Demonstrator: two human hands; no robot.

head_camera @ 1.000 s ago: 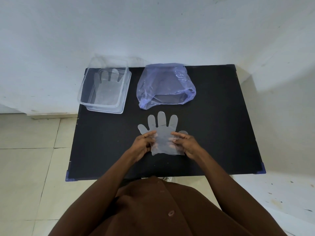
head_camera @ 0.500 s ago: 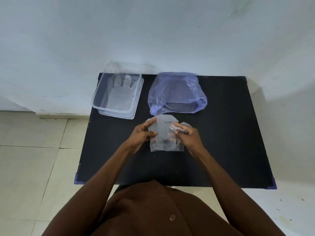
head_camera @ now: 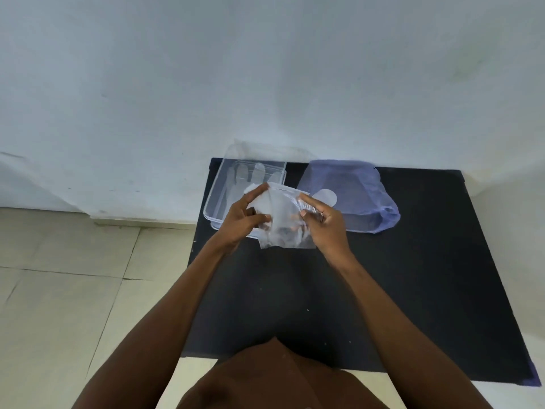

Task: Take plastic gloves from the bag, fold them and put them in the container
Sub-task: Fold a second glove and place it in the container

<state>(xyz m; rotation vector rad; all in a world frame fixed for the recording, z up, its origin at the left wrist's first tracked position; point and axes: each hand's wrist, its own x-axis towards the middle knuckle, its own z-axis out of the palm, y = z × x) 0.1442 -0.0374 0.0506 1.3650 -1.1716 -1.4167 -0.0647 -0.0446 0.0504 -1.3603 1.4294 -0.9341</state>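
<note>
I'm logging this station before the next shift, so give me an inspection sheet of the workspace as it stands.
Surface: black table, matte, set against the wall.
Job's things: clear container at the far left corner with one glove lying flat inside; bluish plastic bag to its right, mouth toward the person; folded glove held up in front of the container's near edge.
Clutter: nothing seen.
Grippers: left hand and right hand both pinch the folded glove.
Cables: nothing seen.
Surroundings: pale wall behind, tiled floor to the left.
</note>
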